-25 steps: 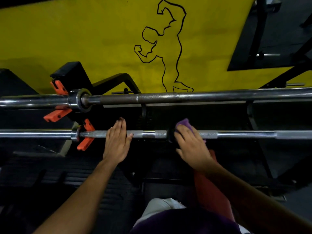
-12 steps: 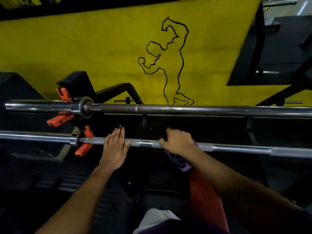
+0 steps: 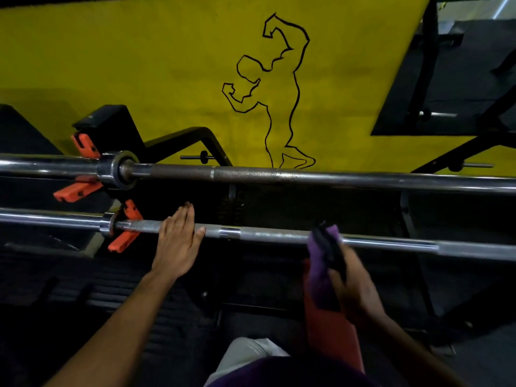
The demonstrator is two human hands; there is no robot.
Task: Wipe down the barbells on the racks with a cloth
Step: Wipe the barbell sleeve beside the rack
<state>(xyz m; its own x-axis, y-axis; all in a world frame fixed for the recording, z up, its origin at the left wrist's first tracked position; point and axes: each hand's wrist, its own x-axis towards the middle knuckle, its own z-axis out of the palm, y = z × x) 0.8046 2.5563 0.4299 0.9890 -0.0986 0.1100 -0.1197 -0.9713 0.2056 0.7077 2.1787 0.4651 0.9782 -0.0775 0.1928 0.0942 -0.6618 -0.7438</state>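
Head cam looked down at two barbells racked in front of a yellow wall (image 3: 139, 65). Left hand (image 3: 178, 241) lay flat on the near barbell (image 3: 265, 234), fingers straight over the shaft, just right of its collar. Right hand (image 3: 351, 286) was a bit blurry but gripped a purple cloth (image 3: 321, 261), which was pressed against that same bar further right. Far barbell (image 3: 307, 177) sat behind, untouched, orange rack hooks (image 3: 78, 191) near its sleeve.

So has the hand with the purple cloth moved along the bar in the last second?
Yes. The right hand with the cloth has slid rightward along the nearer barbell, away from the left hand resting on it.
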